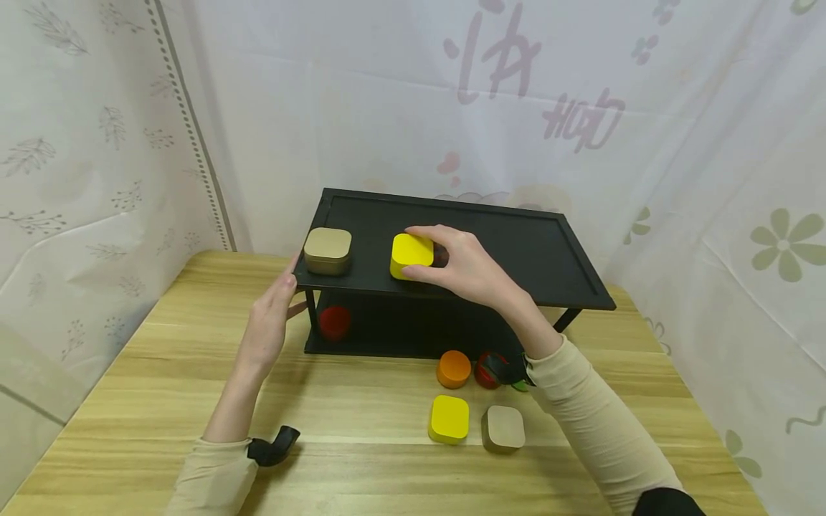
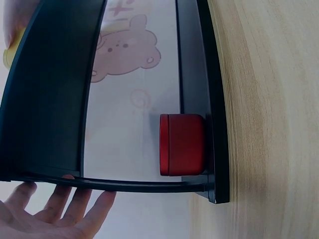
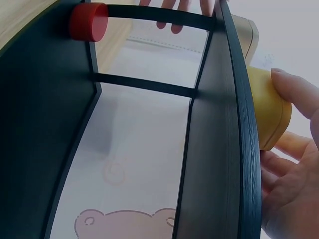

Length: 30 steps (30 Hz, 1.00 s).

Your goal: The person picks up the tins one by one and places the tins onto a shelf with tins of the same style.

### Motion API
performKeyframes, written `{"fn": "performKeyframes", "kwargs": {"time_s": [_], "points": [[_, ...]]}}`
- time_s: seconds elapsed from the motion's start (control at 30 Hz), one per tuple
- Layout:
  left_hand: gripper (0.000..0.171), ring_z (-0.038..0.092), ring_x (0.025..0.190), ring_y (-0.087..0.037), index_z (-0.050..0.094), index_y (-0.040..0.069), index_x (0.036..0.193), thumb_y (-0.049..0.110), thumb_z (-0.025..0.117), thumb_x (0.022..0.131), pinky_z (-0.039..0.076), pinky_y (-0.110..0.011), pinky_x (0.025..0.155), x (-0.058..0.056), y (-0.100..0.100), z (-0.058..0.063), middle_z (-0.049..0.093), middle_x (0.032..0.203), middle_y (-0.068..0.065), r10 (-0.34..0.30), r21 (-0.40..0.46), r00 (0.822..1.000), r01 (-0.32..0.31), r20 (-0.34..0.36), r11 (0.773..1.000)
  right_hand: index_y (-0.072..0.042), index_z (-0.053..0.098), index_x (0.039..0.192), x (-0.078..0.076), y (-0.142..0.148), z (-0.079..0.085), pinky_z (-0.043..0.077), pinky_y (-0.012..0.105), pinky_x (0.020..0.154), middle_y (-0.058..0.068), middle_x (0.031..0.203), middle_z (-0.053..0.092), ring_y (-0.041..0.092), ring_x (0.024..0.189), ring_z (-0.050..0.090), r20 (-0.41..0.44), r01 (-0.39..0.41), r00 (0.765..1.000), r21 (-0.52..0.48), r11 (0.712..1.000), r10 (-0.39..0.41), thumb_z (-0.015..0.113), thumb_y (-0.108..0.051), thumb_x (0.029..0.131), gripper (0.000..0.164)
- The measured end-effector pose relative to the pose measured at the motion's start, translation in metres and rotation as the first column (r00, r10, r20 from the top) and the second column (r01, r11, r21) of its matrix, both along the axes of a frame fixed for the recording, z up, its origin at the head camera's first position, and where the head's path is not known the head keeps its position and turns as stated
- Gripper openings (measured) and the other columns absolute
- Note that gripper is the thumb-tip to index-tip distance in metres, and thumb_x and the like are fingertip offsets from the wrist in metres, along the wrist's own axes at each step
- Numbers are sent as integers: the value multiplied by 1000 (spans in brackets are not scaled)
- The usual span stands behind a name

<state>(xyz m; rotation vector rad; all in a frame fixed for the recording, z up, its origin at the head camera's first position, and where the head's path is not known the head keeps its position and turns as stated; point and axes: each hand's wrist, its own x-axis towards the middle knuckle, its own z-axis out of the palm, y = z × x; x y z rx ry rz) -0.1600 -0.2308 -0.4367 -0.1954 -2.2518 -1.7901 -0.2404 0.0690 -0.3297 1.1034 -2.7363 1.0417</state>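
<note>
On the top board of a black two-tier rack (image 1: 503,244), my right hand (image 1: 474,269) grips a yellow rounded-square tin (image 1: 411,252) between thumb and fingers. To its left on the same board sits a gold rounded-square tin (image 1: 328,251). My left hand (image 1: 267,322) rests against the rack's left end, its fingers extended along the end bar in the left wrist view. On the lower board, near that end, stands a red round tin (image 2: 184,144). The right wrist view shows the yellow tin at the top board's edge, with the thumb on its lid.
In front of the rack on the wooden table (image 1: 361,466) are an orange round tin (image 1: 454,369), a red one (image 1: 488,370), a second yellow tin (image 1: 449,418) and a beige tin (image 1: 503,428). A green item (image 1: 520,385) is mostly hidden by the right wrist. Printed curtains (image 1: 258,129) surround the table.
</note>
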Motion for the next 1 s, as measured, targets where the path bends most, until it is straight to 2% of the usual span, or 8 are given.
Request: {"fn": "performKeyframes", "kwargs": {"time_s": [0.43, 0.7, 0.9, 1.0], "points": [[51, 36, 154, -28, 30, 35, 161, 49, 27, 112, 46, -60, 113, 0, 0, 0, 27, 170, 8, 8, -8, 1000, -8, 10, 1000, -12, 54, 150, -1, -6, 1, 58, 32, 95, 3, 134, 65, 17, 108, 59, 33, -17, 999, 34, 999, 16, 77, -35, 93, 66], [52, 35, 154, -28, 29, 34, 161, 49, 27, 112, 46, -60, 113, 0, 0, 0, 27, 170, 8, 4, -9, 1000, -4, 9, 1000, -11, 53, 151, -4, -5, -1, 57, 33, 94, 3, 133, 65, 18, 107, 59, 41, -30, 999, 35, 999, 28, 75, -35, 95, 65], [52, 35, 154, -29, 30, 33, 162, 48, 28, 112, 45, -61, 113, -1, 0, -1, 27, 171, 7, -3, 2, 1000, 3, 2, 1000, -16, 46, 156, -3, -3, -2, 52, 42, 107, 3, 148, 59, 19, 123, 56, 50, -13, 999, 40, 999, 11, 73, -40, 95, 71], [52, 35, 154, -30, 30, 32, 162, 48, 28, 112, 46, -62, 113, -1, 0, -1, 27, 170, 6, -2, 5, 1000, 2, 0, 1000, -19, 39, 160, -2, -2, -2, 53, 41, 108, 3, 148, 57, 19, 125, 55, 43, -4, 999, 34, 999, 3, 75, -42, 94, 78]]}}
